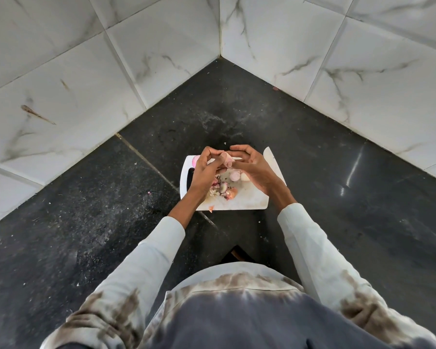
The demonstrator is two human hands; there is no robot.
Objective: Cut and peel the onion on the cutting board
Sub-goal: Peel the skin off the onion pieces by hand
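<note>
Nearest the camera, pale sleeves (146,258) were extended over a dark stone counter (86,210) toward a white cutting board (247,201), on which onion skins (224,191) and a peeled pinkish onion (235,175) were scattered. Above the board's far half, a small onion (226,159) was pinched between the curled fingers of the left hand (207,165) and the right hand (249,163). Beyond, a white knife blade (272,159) was seen, and marbled wall tiles (161,54) were met at the corner.
</note>
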